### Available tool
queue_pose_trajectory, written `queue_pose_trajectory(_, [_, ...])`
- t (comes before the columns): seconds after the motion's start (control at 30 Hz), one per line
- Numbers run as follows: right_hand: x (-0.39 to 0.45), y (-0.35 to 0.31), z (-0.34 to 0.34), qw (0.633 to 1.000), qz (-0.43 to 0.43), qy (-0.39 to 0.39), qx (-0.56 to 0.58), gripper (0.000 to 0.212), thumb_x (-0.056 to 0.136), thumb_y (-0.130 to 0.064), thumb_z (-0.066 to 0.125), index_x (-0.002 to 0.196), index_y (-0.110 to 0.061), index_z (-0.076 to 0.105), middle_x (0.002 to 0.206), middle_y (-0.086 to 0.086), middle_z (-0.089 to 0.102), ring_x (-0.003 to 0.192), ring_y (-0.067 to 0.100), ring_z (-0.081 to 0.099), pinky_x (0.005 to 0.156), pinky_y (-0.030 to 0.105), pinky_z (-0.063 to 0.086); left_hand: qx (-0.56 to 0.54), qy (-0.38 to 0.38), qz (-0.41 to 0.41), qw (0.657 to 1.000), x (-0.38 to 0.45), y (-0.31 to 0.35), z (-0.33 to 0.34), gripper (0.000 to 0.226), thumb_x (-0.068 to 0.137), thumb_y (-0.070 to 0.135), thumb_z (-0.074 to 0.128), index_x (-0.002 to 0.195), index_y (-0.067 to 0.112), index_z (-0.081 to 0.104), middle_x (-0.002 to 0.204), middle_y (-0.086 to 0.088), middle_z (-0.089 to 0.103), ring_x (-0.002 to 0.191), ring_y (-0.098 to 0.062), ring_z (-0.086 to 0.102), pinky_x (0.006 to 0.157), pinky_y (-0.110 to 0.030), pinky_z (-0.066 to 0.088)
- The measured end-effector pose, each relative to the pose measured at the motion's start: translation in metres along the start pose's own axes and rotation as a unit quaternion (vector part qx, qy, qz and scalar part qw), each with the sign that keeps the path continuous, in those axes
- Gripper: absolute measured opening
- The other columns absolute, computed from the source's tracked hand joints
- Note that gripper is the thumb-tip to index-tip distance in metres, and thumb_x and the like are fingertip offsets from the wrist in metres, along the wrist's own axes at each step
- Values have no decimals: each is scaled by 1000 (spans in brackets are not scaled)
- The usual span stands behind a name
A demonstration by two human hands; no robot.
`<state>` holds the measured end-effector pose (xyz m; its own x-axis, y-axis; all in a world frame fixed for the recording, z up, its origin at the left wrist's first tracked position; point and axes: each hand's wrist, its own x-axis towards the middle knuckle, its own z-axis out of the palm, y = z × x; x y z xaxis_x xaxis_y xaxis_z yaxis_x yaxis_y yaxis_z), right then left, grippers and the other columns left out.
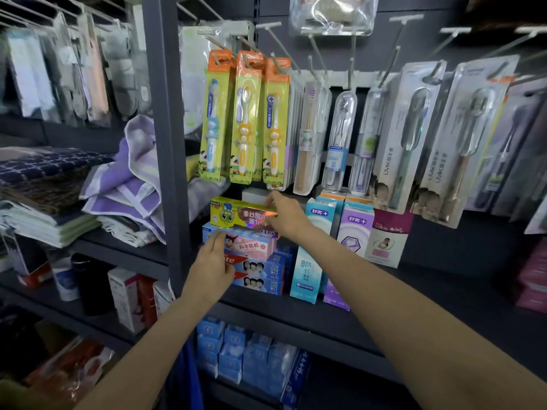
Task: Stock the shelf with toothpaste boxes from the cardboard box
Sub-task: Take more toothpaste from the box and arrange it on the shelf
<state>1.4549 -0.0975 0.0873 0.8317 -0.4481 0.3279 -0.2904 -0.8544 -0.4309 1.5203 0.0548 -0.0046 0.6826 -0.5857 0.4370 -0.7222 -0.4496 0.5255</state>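
The right hand (pixel 285 213) pinches the right end of a yellow-green toothpaste box (pixel 241 214), which lies flat atop the stack of toothpaste boxes (pixel 257 261) on the dark shelf (pixel 340 327). The left hand (pixel 211 263) rests straight-fingered against the stack's left end, gripping nothing. To seat it well, I'd slide the box back until its face lines up with those beneath (the cardboard box is out of view), bracing the stack so nothing shifts.

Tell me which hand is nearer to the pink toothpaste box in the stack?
Left. The left hand touches the left end of the pink toothpaste box. The right hand is above it, gripping the yellow-green box on top.
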Motion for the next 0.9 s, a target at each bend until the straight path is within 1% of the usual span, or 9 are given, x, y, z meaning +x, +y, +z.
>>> queue_pose_trajectory(0.2, [1,-2,-3,999,21,-28,-13,42,85,-7,63,122,-7,45,123,16,57,114,29,53,88,36,44,19,-15,66,998,1,11,3,65,89,6,51,146,8,19,155,-4,16,143,-19,15,113,-27,21])
queue_pose_trajectory(0.4, [-18,-13,-35,991,-18,28,128,44,81,-14,71,117,-12,45,110,8,58,93,17,52,74,22,43,-23,186,125,974,6,24,-21,53,88,3,52,139,6,35,139,-11,40,124,-26,36,103,-41,36])
queue_pose_trajectory(0.47, [-24,-20,-51,971,-36,48,232,41,80,-13,71,109,-19,43,104,11,61,91,24,57,76,30,49,-37,207,115,971,13,35,-35,51,94,10,46,143,12,30,142,-5,38,125,-22,31,104,-38,31])
queue_pose_trajectory(0.57, [-28,-32,-67,941,-40,45,334,39,80,-12,72,105,-23,43,112,21,60,97,31,61,87,47,50,-139,149,85,975,22,53,-48,42,99,18,37,140,18,36,129,4,47,122,-13,36,101,-25,31])
queue_pose_trajectory(0.63, [-26,-38,-71,933,-43,40,356,41,79,-13,73,107,-20,44,116,22,58,96,28,59,84,44,52,-300,77,60,949,21,61,-51,27,100,16,37,120,16,55,102,10,63,96,-1,56,79,-11,43])
queue_pose_trajectory(0.7, [-26,-40,-70,936,-45,29,347,42,77,-17,75,106,-18,45,108,11,59,93,21,58,70,31,53,-438,26,8,899,16,62,-51,25,99,19,37,99,18,62,77,15,70,71,7,62,61,-8,46])
queue_pose_trajectory(0.77, [-27,-40,-63,947,-51,17,315,41,77,-19,76,105,-14,48,79,-3,51,71,11,49,57,17,39,-495,-27,-17,868,13,56,-49,23,97,26,42,96,21,64,78,12,72,73,2,65,62,-12,49])
queue_pose_trajectory(0.8, [-27,-39,-59,950,-53,15,306,41,77,-19,76,106,-11,48,68,-4,45,64,12,44,58,19,35,-492,-49,-15,869,11,52,-48,19,94,28,47,98,21,64,84,8,72,77,-3,66,65,-16,50])
queue_pose_trajectory(0.9, [-28,-39,-51,950,-49,-18,307,50,78,-19,74,117,-10,44,79,3,55,72,16,52,65,23,41,-476,-21,-15,879,12,46,-45,9,89,21,56,96,18,62,87,5,68,75,-6,64,68,-24,49])
